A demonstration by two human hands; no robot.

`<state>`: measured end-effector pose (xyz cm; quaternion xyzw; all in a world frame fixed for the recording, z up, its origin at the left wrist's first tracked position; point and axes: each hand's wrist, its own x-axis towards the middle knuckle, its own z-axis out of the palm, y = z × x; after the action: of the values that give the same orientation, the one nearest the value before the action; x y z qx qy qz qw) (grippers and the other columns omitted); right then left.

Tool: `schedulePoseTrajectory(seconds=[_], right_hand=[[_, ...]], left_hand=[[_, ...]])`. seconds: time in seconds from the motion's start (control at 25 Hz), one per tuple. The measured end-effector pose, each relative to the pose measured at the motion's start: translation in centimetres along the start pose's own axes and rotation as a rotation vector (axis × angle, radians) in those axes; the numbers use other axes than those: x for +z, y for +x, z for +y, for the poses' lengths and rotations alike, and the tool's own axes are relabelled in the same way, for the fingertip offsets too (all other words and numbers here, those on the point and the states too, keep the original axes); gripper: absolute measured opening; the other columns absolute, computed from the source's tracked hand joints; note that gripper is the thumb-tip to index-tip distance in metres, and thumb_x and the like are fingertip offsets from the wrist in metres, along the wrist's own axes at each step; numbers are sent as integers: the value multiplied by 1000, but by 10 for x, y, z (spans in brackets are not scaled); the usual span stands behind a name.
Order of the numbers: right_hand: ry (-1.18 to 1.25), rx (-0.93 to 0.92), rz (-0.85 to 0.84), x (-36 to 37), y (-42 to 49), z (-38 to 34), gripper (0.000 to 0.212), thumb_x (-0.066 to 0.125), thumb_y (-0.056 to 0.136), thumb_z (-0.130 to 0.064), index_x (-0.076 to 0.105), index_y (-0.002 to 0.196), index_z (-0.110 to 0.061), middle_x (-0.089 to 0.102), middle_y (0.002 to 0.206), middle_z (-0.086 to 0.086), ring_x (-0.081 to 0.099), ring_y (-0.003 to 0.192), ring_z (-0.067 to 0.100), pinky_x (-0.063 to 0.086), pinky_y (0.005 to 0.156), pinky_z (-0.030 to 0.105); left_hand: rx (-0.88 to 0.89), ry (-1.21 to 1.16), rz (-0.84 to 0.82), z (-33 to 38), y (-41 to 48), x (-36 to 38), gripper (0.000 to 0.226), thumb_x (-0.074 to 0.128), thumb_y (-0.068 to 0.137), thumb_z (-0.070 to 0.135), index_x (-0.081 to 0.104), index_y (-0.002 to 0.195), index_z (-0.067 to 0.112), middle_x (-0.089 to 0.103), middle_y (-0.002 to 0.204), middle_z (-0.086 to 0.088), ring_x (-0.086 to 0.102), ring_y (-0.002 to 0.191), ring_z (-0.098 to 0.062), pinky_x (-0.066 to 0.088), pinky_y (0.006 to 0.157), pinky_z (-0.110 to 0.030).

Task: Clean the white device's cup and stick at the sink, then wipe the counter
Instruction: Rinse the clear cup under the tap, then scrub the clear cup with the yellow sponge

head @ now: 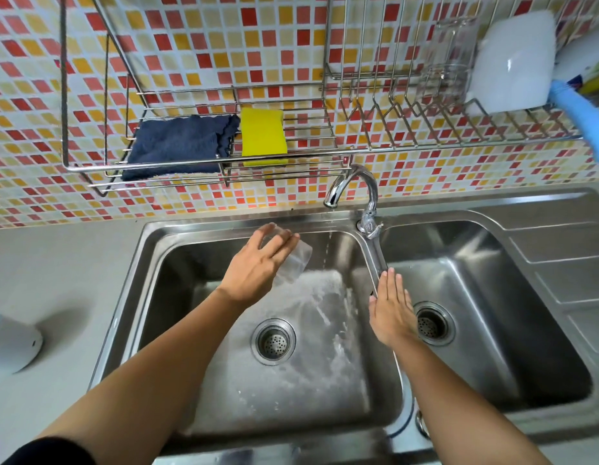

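Head view: the left hand (257, 263) curls its fingers around the clear cup (296, 263), tilted over the left basin's back edge beside the running tap (353, 189). The right hand (390, 308) hangs flat and empty over the sink's (163, 236) divider. Wet, the cup looks light, stiff and slippery; gripping around its wall seems safest.

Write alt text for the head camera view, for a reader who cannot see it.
A person's left hand holds a clear plastic cup over the left basin of a steel double sink, beside a thin stream from the faucet. The right hand hovers open over the divider. Above, a wire rack holds a dark blue cloth and a yellow sponge.
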<state>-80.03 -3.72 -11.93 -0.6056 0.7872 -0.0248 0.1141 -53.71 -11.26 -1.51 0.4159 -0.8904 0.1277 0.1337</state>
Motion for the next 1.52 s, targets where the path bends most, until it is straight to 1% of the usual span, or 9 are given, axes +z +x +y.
schedulePoseTrajectory(seconds=[0.12, 0.24, 0.36, 0.52, 0.88, 1.08, 1.24, 1.4, 1.52], right_hand=[[157, -46, 108, -26, -19, -18, 59, 14, 95, -34, 9, 148, -6, 6, 157, 8, 8, 144, 21, 14, 116, 37], [451, -86, 409, -76, -34, -54, 54, 29, 94, -32, 33, 140, -5, 36, 147, 11, 34, 133, 26, 29, 110, 42], [511, -291, 793, -147, -39, -94, 50, 33, 91, -31, 44, 130, -1, 49, 134, 14, 41, 124, 23, 31, 108, 37], [468, -520, 1007, -239, -24, -160, 44, 38, 93, -29, 44, 129, -5, 50, 132, 11, 43, 123, 21, 30, 107, 31], [201, -130, -21, -277, 38, -258, 81, 58, 86, -42, 13, 146, -11, 29, 147, 17, 36, 130, 37, 42, 98, 40], [309, -144, 157, -273, 43, -260, 74, 62, 84, -31, 21, 145, -14, 27, 145, 17, 38, 127, 36, 43, 99, 40], [515, -588, 567, -282, -5, -241, 59, 53, 86, -27, 34, 139, -10, 28, 142, 12, 35, 127, 27, 32, 104, 33], [255, -1022, 525, -251, -83, -196, 64, 49, 77, -28, 35, 137, -10, 30, 141, 5, 36, 125, 21, 28, 108, 29], [-34, -1110, 424, -219, -111, -162, 65, 49, 76, -32, 35, 137, -15, 28, 143, 0, 38, 116, 21, 38, 101, 38]], left_hand=[[-346, -406, -76, -1, -12, -2, 79, 77, 65, 12, 44, 137, 14, 51, 131, -4, 41, 120, -29, 46, 98, -43], [-722, -847, -100, 0, -18, -16, 85, 87, 56, 19, 47, 130, 18, 47, 120, 6, 46, 111, -16, 39, 97, -29], [-741, -1001, -83, 1, -24, -42, 73, 88, 54, 16, 48, 115, 27, 52, 107, 11, 52, 101, -14, 42, 88, -26], [-653, -937, -94, -11, -29, -63, 82, 87, 48, 29, 46, 118, 32, 52, 117, 5, 54, 108, -14, 45, 91, -25], [-659, -891, -6, -43, -62, -102, 92, 85, 51, 27, 44, 132, 21, 49, 124, 6, 50, 113, -13, 42, 97, -26], [-632, -932, 37, -41, -81, -107, 82, 82, 51, 33, 41, 122, 38, 50, 120, 11, 49, 113, -11, 44, 98, -31], [-630, -1043, 78, -38, -87, -110, 78, 86, 54, 36, 37, 114, 49, 50, 123, 14, 49, 114, -6, 40, 92, -21], [-531, -1043, 64, -43, -89, -122, 85, 86, 55, 41, 36, 123, 36, 53, 129, 9, 52, 118, -8, 45, 99, -32], [-400, -952, 39, -44, -96, -125, 94, 84, 58, 43, 30, 134, 30, 50, 134, 5, 48, 123, -8, 41, 103, -31]])
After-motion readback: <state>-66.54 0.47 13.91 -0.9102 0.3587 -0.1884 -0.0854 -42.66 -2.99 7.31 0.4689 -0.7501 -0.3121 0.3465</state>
